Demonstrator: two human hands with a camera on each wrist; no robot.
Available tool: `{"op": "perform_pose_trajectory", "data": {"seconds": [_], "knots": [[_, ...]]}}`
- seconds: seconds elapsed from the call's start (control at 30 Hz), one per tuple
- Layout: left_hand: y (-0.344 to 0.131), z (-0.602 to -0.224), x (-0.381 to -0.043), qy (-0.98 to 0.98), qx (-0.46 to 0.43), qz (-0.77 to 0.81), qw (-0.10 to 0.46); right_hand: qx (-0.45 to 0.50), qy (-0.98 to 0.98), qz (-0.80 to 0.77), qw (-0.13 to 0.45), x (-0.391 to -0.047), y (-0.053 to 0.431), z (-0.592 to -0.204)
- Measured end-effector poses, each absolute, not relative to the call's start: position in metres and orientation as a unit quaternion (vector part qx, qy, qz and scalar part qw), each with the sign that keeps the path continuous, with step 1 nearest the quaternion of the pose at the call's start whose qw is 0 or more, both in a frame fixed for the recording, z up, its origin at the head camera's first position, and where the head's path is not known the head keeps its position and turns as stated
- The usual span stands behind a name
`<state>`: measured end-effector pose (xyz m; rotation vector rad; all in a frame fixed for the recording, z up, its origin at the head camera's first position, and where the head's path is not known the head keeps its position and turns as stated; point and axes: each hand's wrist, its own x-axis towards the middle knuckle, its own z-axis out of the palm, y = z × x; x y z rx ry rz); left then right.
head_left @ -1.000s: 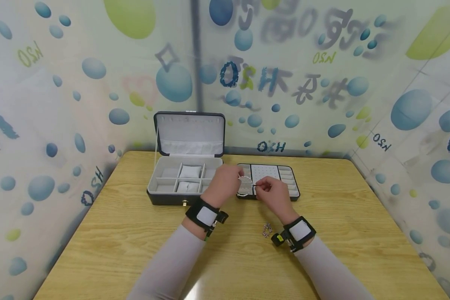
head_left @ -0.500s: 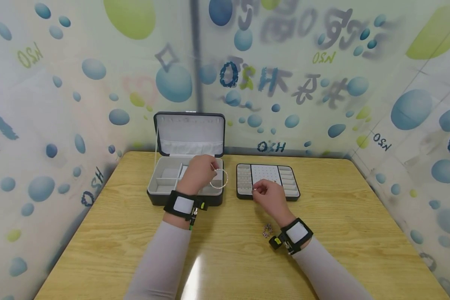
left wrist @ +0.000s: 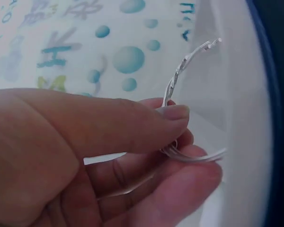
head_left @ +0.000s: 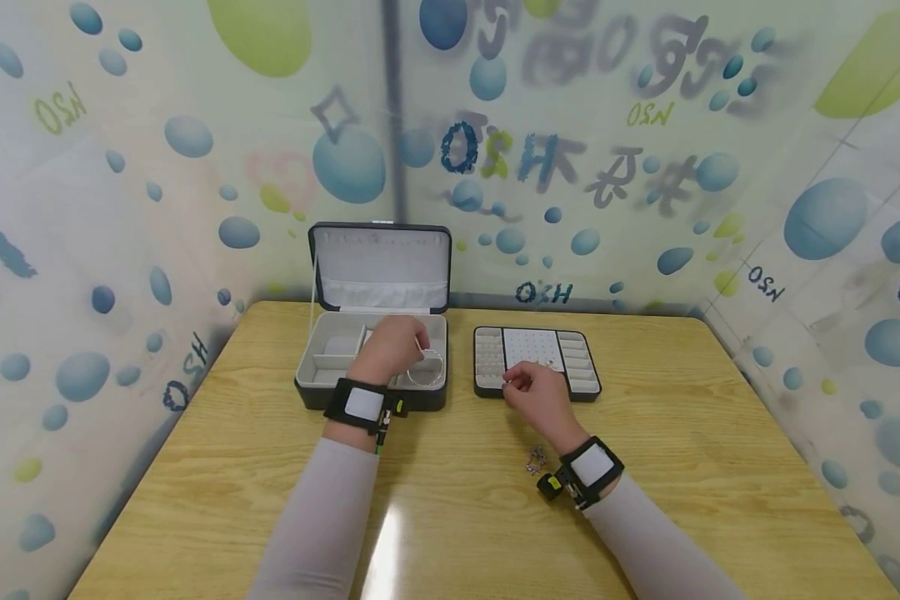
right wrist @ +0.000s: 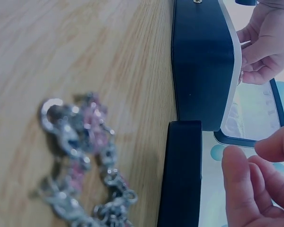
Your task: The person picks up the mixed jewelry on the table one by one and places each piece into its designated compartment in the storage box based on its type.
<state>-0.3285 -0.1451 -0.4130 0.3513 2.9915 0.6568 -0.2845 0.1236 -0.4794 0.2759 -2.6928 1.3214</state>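
Note:
My left hand point(head_left: 392, 346) pinches a silver twisted bangle point(left wrist: 175, 78) between thumb and fingers. In the head view the bangle hangs over the right-hand compartments of the jewelry box point(head_left: 345, 397), whose lid stands up. The left wrist view has the hand close beside the box's pale wall. My right hand point(head_left: 542, 398) hovers by the front edge of a jewelry tray point(head_left: 531, 342). Its fingers are loosely bent, and the right wrist view shows a gap between thumb and forefinger with nothing in it. A silver chain bracelet with pink beads point(right wrist: 92, 125) lies on the table below that wrist.
The jewelry box has several compartments; part of them is behind my left hand. A white perforated panel point(head_left: 532, 337) and ring slots point(head_left: 576, 358) fill the tray right of the box. The wooden table point(head_left: 682, 433) meets patterned walls at its back and sides.
My left hand has carried the bangle left from the tray to over the box, then lowered it a little. The right hand has stayed by the tray's front edge, its grip loosened.

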Motion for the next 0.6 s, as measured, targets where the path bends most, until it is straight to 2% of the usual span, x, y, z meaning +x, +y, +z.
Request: {"op": "perform_pose_trajectory", "data": {"seconds": [0.6], "knots": [[-0.142, -0.437, -0.340, 0.971, 0.120, 0.193, 0.070, 0.084, -0.910, 0.394, 0.100, -0.289, 0.129, -0.480]]}}
